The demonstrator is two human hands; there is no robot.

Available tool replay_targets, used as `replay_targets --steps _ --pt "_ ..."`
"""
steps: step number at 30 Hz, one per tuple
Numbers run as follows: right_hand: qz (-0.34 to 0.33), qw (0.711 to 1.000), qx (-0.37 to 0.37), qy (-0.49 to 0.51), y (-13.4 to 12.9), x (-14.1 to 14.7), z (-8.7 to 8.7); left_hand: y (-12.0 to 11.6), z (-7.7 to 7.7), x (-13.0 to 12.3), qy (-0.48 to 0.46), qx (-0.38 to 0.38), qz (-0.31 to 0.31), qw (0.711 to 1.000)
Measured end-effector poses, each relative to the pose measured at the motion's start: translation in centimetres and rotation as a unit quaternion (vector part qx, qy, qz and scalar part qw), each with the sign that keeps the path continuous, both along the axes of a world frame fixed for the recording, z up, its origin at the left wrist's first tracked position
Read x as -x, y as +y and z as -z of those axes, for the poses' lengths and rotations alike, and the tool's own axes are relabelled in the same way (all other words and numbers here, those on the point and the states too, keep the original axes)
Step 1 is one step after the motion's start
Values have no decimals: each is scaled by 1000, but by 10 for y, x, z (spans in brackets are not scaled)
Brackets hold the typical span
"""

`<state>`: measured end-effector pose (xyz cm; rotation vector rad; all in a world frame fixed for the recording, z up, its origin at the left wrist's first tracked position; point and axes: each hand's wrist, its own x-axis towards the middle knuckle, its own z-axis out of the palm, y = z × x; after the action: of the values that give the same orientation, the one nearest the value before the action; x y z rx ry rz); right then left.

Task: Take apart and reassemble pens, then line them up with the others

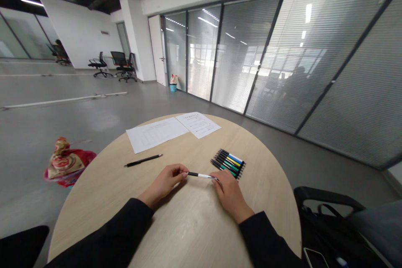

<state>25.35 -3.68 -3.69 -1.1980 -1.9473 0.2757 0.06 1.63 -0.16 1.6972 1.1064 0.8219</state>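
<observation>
- One black-and-white pen (198,175) is over the desk (191,230).
- The left hand (166,183) is clamped on its black end.
- The right hand (230,192) is clamped on the opposite end.
- Beside this hand, several pens (233,162) lie in a row.
- One black pen (143,161) lies apart.

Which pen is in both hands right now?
The black-and-white pen, spanning from left hand to right hand; the black pen lies alone, the rest in the row of pens.
</observation>
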Motion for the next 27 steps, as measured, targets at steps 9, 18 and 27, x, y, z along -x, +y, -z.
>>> replay_targets --steps 9,18,27 --pt "-12 999 10 36 0 0 2 -3 -4 3 23 0 22 999" --pt "-25 991 107 75 0 0 -3 -4 -2 2 -9 -2 42 999" --pt "24 967 155 200 7 -2 13 2 5 4 -17 -14 -9 1000"
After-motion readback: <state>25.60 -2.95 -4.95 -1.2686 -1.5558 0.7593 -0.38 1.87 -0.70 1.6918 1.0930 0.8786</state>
